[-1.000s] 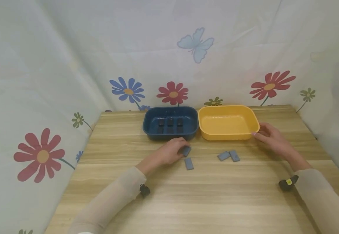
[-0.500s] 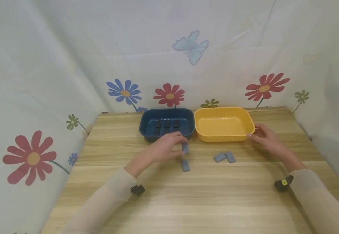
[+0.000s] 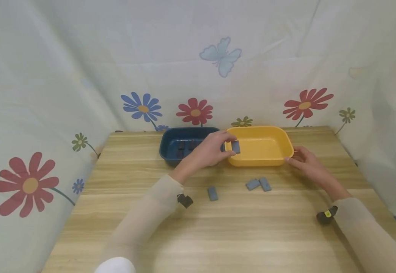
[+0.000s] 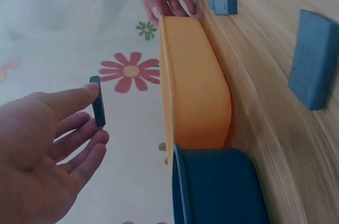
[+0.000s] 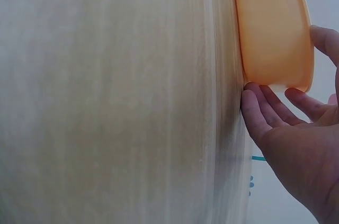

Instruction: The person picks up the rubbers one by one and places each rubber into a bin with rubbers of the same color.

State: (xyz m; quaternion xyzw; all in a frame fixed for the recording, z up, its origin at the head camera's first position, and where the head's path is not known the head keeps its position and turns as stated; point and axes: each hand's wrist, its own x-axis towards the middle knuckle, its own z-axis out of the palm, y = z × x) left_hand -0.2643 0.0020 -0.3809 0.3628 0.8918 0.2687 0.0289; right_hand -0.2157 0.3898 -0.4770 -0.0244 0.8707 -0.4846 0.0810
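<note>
My left hand (image 3: 211, 149) pinches a small grey-blue rectangular block (image 4: 98, 102) between thumb and fingertips. In the head view that block overlaps the left end of the yellow plastic bin (image 3: 257, 162). The left wrist view shows it upright in the fingers, above the level of the bin's rim. At the bin's right end, my right hand (image 3: 308, 163) holds the front corner, thumb by the rim and fingers against the end wall (image 5: 275, 49). A dark blue bin (image 3: 164, 154) stands against the yellow one, with several dark blocks (image 3: 181, 145) inside, partly hidden by my left hand.
On the wooden table (image 3: 218, 235) lie three more grey-blue blocks: a single block (image 3: 212, 193) nearer the left, and a tilted block (image 3: 252, 184) close beside another block (image 3: 265, 184) before the yellow bin. A flower-printed cloth (image 3: 170, 57) hangs behind the table.
My left hand has picked up a block from in front of the blue bin and carried it up and right to the yellow bin. The right hand keeps its place on the yellow bin.
</note>
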